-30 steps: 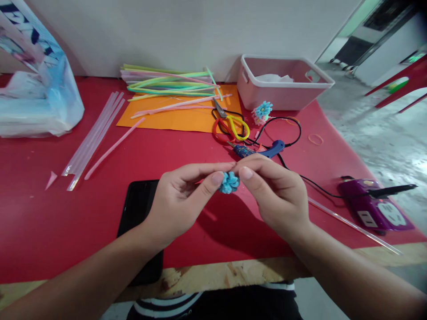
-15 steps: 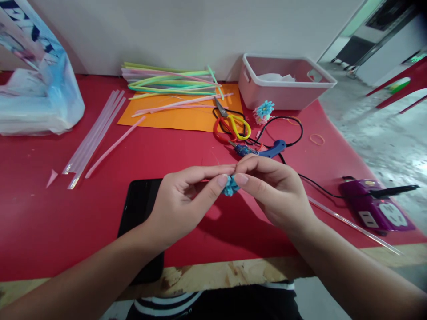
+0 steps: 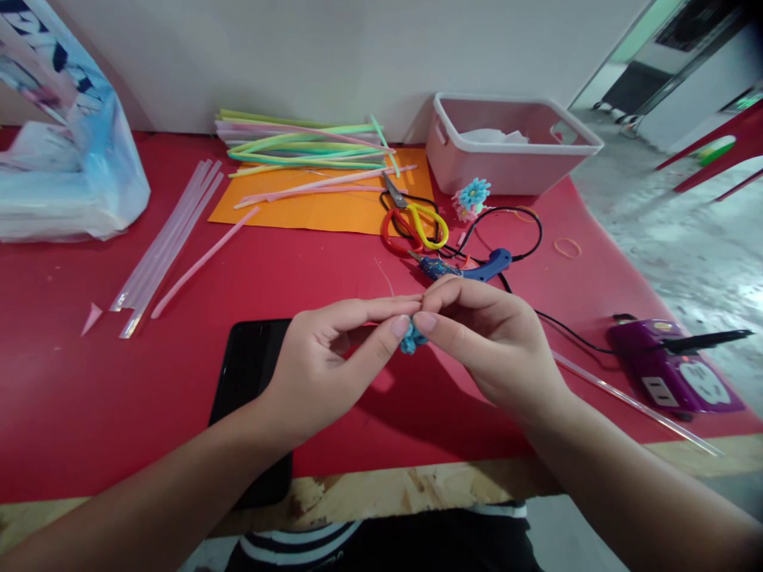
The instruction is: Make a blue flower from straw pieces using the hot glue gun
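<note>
A small blue flower-like piece (image 3: 411,342), looking like bent pipe cleaner, is pinched between both hands above the red table top (image 3: 334,270). My left hand (image 3: 339,361) is closed on its left side, thumb and fingertips pressed together. My right hand (image 3: 489,338) grips it from the right in the same way, the two thumbs almost touching. Fingertips hide most of the piece. A thin thread or wire (image 3: 385,274) sticks up beyond the left fingers. Just past the right hand lies a blue glue gun (image 3: 492,266), with scissors (image 3: 411,222) with red and yellow handles behind it.
A black phone (image 3: 250,373) lies under my left forearm. Colourful pipe cleaners (image 3: 310,147) rest on orange paper (image 3: 339,218). Clear glue sticks (image 3: 172,238) and a plastic bag (image 3: 77,175) are left. A pink basket (image 3: 506,163), a finished flower (image 3: 474,195) and a purple power strip (image 3: 673,365) are right.
Both hands stay almost in place, still pinching the blue piece, which shows slightly less between the thumbs. The thin thread beyond the left fingers shows more clearly.
</note>
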`<state>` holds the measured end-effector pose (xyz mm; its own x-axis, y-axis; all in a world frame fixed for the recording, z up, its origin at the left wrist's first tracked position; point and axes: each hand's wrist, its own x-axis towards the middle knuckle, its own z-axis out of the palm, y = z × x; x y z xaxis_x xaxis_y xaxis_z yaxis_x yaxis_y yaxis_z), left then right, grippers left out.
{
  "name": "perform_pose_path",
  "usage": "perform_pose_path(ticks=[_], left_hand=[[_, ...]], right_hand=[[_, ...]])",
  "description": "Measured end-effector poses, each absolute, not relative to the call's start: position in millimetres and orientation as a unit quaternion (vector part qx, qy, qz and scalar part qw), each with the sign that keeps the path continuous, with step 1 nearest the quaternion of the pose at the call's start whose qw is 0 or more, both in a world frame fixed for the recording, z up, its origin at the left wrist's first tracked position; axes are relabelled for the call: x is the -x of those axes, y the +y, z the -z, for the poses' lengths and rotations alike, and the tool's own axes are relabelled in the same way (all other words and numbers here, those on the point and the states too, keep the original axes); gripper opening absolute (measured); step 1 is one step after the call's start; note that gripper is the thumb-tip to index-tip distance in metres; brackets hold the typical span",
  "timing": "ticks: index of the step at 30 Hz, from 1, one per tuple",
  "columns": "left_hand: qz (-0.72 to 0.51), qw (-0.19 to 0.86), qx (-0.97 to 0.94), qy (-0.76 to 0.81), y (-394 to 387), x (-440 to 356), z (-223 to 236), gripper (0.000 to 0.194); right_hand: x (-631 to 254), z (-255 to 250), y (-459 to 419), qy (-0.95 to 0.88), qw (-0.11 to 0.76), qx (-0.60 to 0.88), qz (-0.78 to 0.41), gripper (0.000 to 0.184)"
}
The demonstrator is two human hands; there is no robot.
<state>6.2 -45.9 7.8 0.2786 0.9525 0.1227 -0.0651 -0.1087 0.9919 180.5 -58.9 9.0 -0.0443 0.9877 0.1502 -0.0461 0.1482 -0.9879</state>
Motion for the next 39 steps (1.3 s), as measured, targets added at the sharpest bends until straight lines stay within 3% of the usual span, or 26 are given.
perform_pose_path(ticks=[4,9,16,24,29,33,39], left_hand=[[-0.480,0.601,-0.519,0.374,-43,-9,-7,0.012],[-0.496,0.647,-0.457,0.356,-40,-9,0,0.017],[-0.493,0.686,-0.452,0.286,-39,-7,1,0.024],[-0.535,0.575,-0.545,0.295,-40,-6,3,0.044],[-0.537,0.511,-0.592,0.316,-42,-3,2,0.041],[-0.515,0.614,-0.534,0.269,-40,-5,0,0.034],[-0.424,0.771,-0.420,0.220,-36,-8,-1,0.023]], right_hand=[[-180,-7,-61,-0.518,0.566,0.423,-0.481,0.004],[-183,-9,-64,-0.623,0.569,0.395,-0.364,0.015],[-186,-9,-61,-0.662,0.572,0.434,-0.213,0.013],[-185,-8,-61,-0.662,0.584,0.409,-0.232,0.012],[-184,-8,-64,-0.654,0.590,0.394,-0.262,0.011],[-188,-7,-63,-0.670,0.614,0.351,-0.224,0.020],[-194,-9,-62,-0.736,0.556,0.357,-0.147,0.024]])
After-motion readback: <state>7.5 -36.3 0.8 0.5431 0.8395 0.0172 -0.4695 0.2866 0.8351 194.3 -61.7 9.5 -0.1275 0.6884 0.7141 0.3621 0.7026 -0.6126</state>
